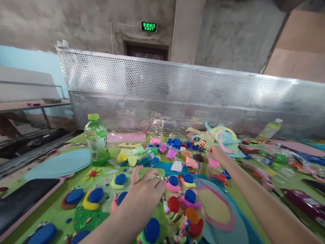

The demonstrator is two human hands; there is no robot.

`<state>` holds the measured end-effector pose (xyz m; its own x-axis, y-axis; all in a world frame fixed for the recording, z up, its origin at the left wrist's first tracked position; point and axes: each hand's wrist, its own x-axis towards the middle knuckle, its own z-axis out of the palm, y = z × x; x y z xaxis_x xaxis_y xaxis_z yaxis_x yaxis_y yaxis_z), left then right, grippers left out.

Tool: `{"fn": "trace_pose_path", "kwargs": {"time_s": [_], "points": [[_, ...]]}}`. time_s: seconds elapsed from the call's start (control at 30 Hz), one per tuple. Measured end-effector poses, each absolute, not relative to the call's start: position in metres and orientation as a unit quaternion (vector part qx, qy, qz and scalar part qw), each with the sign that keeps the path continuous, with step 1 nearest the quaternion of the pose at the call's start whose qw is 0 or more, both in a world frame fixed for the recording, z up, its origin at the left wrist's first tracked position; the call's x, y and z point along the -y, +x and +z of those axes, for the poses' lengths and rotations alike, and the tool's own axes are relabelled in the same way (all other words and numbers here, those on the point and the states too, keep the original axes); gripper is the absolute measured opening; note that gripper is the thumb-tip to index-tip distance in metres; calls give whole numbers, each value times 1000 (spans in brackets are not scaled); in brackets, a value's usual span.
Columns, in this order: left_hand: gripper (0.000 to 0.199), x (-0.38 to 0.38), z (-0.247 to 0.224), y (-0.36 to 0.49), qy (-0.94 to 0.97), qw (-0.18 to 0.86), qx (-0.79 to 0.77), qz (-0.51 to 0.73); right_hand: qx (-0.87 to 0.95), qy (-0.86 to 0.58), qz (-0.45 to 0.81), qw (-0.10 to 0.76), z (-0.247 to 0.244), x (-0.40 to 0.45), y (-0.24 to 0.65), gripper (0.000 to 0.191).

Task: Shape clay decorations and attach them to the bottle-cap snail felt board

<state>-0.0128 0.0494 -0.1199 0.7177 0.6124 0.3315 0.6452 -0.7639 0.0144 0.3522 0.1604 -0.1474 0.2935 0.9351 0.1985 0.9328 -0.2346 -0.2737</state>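
My left hand rests, fingers apart, over a green board covered with clay snails whose shells are bottle caps. Close beside it are a yellow clay snail and a pink one, both with blue caps. Stretched farther out, my right hand has its fingers curled together at the far side of the bagged clay. Whatever may be in those fingers is hidden. Just below it lies a pink clay lump, and to its left a small figurine.
A green drink bottle stands at left, near blue paper ovals and a black phone. Blue caps lie in a heap mid-table. Paper strips are piled behind my right hand. A perforated metal panel borders the far edge.
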Motion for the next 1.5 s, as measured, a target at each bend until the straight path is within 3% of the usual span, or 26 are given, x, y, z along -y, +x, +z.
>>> {"fn": "trace_pose_path", "kwargs": {"time_s": [0.2, 0.3, 0.43, 0.53, 0.63, 0.7, 0.93, 1.37, 1.5], "points": [[33, -52, -118, -12, -911, 35, 364, -192, 622, -722, -47, 300, -98, -117, 309, 9], [29, -50, -118, -11, -890, 31, 375, -257, 708, -627, 27, 325, -84, -84, 264, 12], [49, -44, -118, -8, -865, -26, 392, -313, 798, -463, 172, 346, -89, -44, 212, 11], [48, -41, -117, -3, -848, -187, 377, -321, 821, -426, 199, 324, -102, -28, 197, 11], [25, -43, -117, 4, -841, -266, 359, -306, 822, -414, 223, 321, -111, -20, 195, 11], [16, -46, -117, 7, -837, -284, 359, -300, 812, -411, 250, 330, -112, -18, 197, 11], [21, -42, -105, 2, -820, -320, 366, -301, 788, -406, 353, 299, -108, -17, 210, 9], [22, -41, -106, -4, -826, -352, 364, -247, 775, -404, 391, 288, -103, -22, 225, 19], [23, -43, -106, -4, -826, -354, 375, -229, 771, -405, 400, 287, -107, -29, 234, 14]]}}
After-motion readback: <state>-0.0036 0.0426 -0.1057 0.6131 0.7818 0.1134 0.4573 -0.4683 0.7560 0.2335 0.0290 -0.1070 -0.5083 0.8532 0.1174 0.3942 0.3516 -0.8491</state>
